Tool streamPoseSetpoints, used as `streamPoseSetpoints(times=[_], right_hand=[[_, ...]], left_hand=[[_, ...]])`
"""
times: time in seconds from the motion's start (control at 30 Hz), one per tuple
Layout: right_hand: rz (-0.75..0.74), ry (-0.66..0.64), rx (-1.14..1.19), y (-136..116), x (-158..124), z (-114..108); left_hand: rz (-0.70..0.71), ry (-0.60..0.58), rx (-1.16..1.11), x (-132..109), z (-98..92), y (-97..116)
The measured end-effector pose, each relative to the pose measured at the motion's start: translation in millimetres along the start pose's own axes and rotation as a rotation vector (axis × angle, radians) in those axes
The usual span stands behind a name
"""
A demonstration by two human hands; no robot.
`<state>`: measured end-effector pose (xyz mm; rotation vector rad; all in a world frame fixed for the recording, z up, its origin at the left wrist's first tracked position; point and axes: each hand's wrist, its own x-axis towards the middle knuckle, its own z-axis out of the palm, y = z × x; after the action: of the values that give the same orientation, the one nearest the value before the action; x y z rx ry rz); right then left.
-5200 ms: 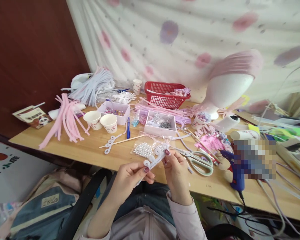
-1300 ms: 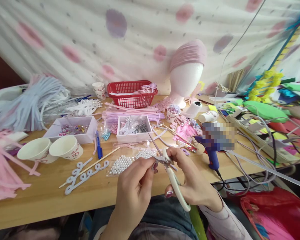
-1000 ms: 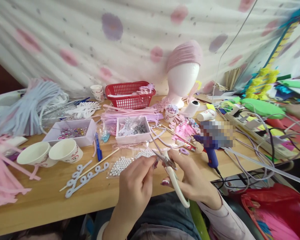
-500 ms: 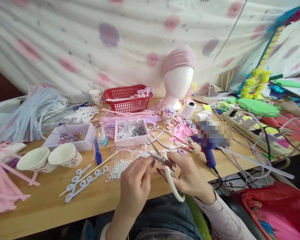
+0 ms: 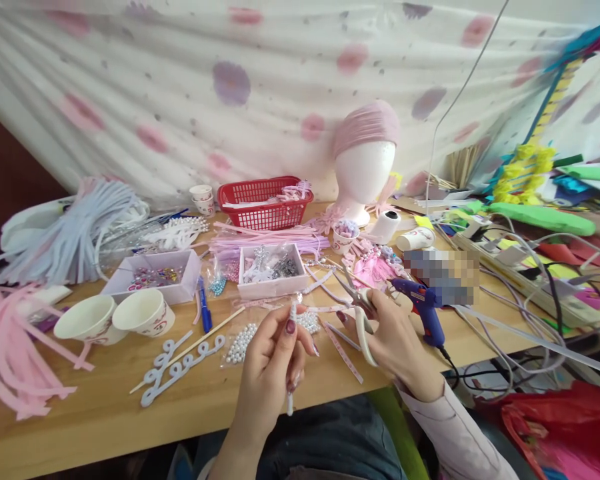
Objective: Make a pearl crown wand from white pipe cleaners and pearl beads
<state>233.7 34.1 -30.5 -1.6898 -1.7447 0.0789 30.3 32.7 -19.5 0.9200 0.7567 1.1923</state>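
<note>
Flower-print curtain hangs behind. Wooden table is crowded with craft stock.

White foam head in a pink pleated cap stands at the back. Red basket sits to its left. Pale blue stem bundle lies at far left.

Two paper cups lie on their sides, touching. They carry red print too small to read. No other writing can be read.

Blue glue gun lies just right of the right hand.

Right hand is clamped through the white handles of the scissors. The blades point up and left over the table edge.

Left hand has its fingers pinched together on a white stem. The stem is thin, fuzzy and held near upright. Its top pokes out above the thumb, its bottom end below the palm. It sits at the near table edge, just left of the scissors and not touching them.
</note>
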Motion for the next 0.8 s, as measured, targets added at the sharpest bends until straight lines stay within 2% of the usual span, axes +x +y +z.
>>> streamPoseSetpoints(times=[0.13,0.3,0.4,0.47,0.57,0.67,0.73,0.8], right_hand=[[0.081,-0.066,0.117,-0.1,-2.4,1.7],[0.163,-0.106,-0.094,11.0,-5.0,11.3],[0.133,-0.158,-0.208,20.9,-7.4,19.1],[0.077,-0.170,-0.299,25.1,-7.7,22.6],[0.041,-0.145,-0.333,24.7,-5.7,22.3],[0.120,-0.090,-0.128,15.3,-4.8,13.7],[0.175,-0.103,0.162,4.4,-7.9,5.0],[0.206,-0.174,0.478,-9.5,-15.0,-2.3]], left_hand=[[-0.041,-0.071,-0.171,1.4,-4.7,0.0],[-0.107,-0.145,-0.332,1.7,-4.9,4.8],[-0.129,-0.183,-0.418,1.3,-3.9,9.1],[-0.151,-0.158,-0.449,1.8,-3.9,11.4],[-0.131,-0.061,-0.464,5.3,-4.7,13.6],[-0.066,0.045,-0.525,12.8,-6.7,16.6],[-0.046,0.128,-0.612,19.6,-8.6,20.5],[-0.019,0.207,-0.703,26.9,-10.4,25.5]])
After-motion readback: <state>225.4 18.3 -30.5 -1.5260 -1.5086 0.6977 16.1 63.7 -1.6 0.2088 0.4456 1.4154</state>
